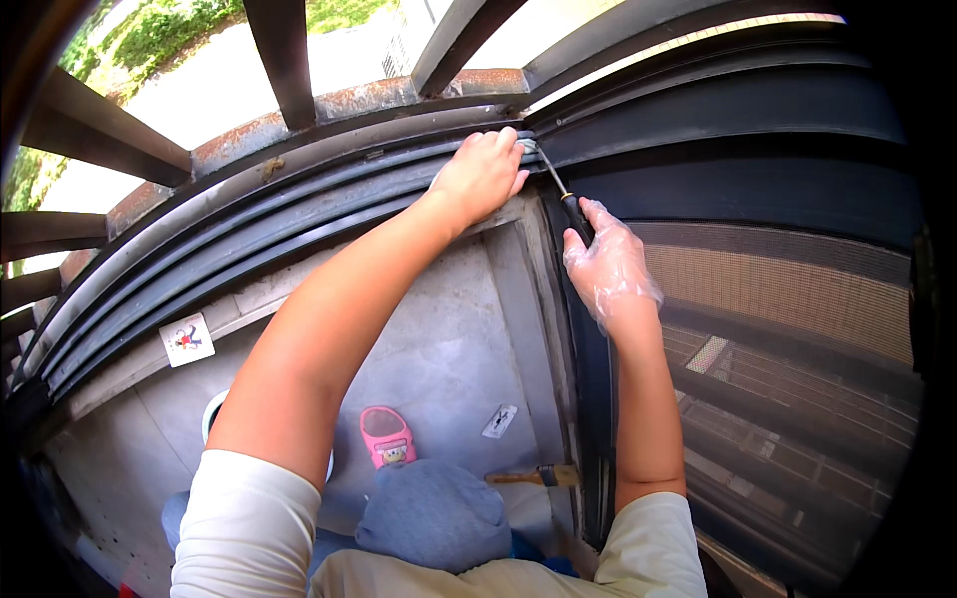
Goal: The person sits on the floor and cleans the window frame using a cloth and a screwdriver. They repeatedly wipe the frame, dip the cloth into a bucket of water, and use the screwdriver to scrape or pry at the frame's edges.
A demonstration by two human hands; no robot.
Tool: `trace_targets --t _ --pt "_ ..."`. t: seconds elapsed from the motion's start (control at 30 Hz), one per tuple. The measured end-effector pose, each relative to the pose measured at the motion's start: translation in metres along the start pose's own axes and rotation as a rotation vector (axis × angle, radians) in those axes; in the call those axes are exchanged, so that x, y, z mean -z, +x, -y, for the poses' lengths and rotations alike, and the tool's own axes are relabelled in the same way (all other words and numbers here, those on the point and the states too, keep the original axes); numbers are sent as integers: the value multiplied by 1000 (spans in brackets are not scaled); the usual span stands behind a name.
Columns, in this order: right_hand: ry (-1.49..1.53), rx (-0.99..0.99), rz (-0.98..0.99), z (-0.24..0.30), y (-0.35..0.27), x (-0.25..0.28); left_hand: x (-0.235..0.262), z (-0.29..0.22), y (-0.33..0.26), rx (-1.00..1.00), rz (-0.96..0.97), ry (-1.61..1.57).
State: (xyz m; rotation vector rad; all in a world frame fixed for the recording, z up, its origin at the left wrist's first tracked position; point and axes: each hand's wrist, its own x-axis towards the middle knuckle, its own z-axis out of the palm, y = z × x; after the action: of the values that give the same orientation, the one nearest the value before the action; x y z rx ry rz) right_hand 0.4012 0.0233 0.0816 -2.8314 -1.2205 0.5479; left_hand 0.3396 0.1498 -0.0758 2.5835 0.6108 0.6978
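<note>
My right hand (pixel 610 257), in a clear plastic glove, is closed around the black handle of a screwdriver (pixel 575 213). Its thin metal shaft slants up and left, the tip ending at the corner of the grey window track (pixel 299 204). My bare left hand (pixel 482 174) rests at that same corner with its fingers curled over the track. Beside those fingertips, where the screwdriver tip meets it, is a small pale grey-green lump (pixel 528 149), perhaps cloth. What the left fingers grip is hidden beneath them.
Dark metal bars (pixel 282 65) on a rusty rail stand beyond the track. A dark-framed screen window (pixel 797 289) fills the right side. Below are a pink clog (pixel 386 435), a wooden-handled brush (pixel 531 477), a small card (pixel 499 421), another card (pixel 186 340) on the ledge, and a partly hidden white bucket (pixel 212 411).
</note>
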Motion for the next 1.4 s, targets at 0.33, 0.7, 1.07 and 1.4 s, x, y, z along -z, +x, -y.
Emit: trace_targets --t 0.33,0.7,1.07,1.4 --pt "25 -44 5 4 14 -10 1 1 -2 -39 -28 65" --pt "-36 179 -204 -12 17 -44 -6 -3 3 -31 -23 136" --pt "-157 123 95 15 22 -8 10 1 -1 65 87 178" --pt "-152 103 28 4 28 -15 1 -19 18 158 110 315"
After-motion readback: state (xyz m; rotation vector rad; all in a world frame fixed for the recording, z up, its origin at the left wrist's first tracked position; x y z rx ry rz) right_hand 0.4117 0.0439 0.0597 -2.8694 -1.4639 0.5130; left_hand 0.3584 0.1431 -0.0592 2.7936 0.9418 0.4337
